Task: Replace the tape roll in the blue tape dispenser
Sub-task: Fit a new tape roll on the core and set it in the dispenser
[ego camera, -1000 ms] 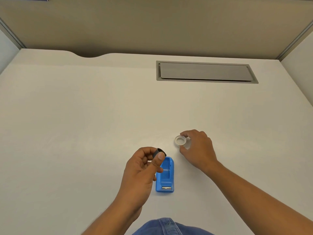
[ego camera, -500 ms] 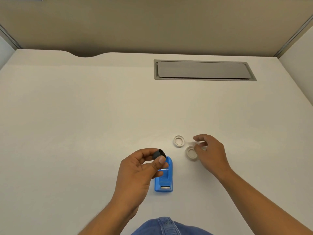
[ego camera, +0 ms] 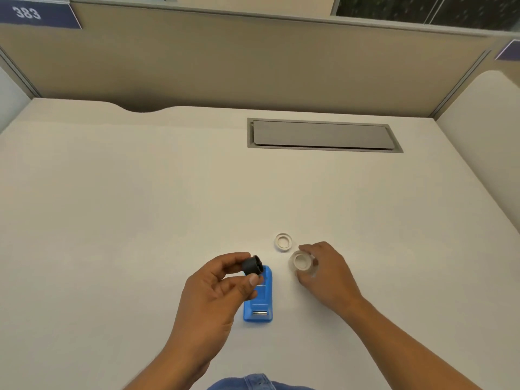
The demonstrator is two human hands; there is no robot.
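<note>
The blue tape dispenser (ego camera: 261,301) lies on the white desk (ego camera: 140,220) near the front, its roll bay empty and its metal cutter toward me. My left hand (ego camera: 213,288) holds a small black spool hub (ego camera: 251,266) between thumb and fingers, just above the dispenser's far end. My right hand (ego camera: 326,273) grips a clear tape roll (ego camera: 302,263) to the right of the dispenser, tilted so its hole faces left. A thin white ring, an empty tape core (ego camera: 283,241), lies flat on the desk just behind that roll.
A grey cable hatch (ego camera: 322,135) is set into the desk at the back right. Beige partition walls (ego camera: 253,60) close off the back and sides. A blue-jeaned knee (ego camera: 253,382) shows at the bottom edge.
My right hand let go of the white empty core on the desk, moved right and picked up the clear tape roll. My left hand keeps the black hub.
</note>
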